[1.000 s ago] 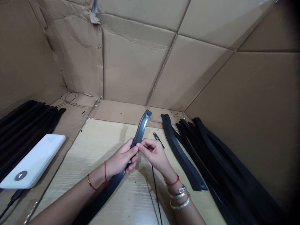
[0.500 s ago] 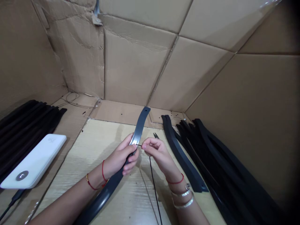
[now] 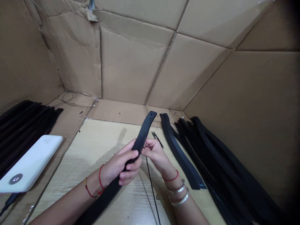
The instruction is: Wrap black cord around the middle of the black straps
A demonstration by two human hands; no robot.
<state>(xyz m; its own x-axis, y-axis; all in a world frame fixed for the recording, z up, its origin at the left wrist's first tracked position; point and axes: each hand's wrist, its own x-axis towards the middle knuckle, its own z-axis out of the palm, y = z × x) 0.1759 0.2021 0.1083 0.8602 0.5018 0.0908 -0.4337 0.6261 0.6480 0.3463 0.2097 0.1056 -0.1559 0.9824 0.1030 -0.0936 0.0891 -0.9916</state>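
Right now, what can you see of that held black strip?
The black strip is long and curved, apparently rubber or plastic, with a hole near its far end. It slants from lower left toward the middle, its near end out of frame. The left hand grips it; the right hand is at its edge, contact unclear.

Left hand (image 3: 124, 158): at the clock's centre, around a long black curved strip (image 3: 143, 134) running from 1 to 7 o'clock.
Right hand (image 3: 156, 154): just beside that strip, 3 o'clock.
Thin black cord (image 3: 151, 182): below the right hand, towards 6 o'clock.
Small dark pointed snips (image 3: 157, 139): 2 o'clock, on the pale wood-grain table (image 3: 103, 134).
Paired black curved strips (image 3: 178, 153): 3 o'clock, right of the snips.
Heap of long black strips (image 3: 222, 162): 3 to 4 o'clock, beyond the pair.
White rectangular power bank (image 3: 35, 159): 9 o'clock.
Black strip stack (image 3: 21, 128): 9 to 10 o'clock, left of the power bank.
Brown cardboard wall (image 3: 131, 68): 12 o'clock, behind everything.
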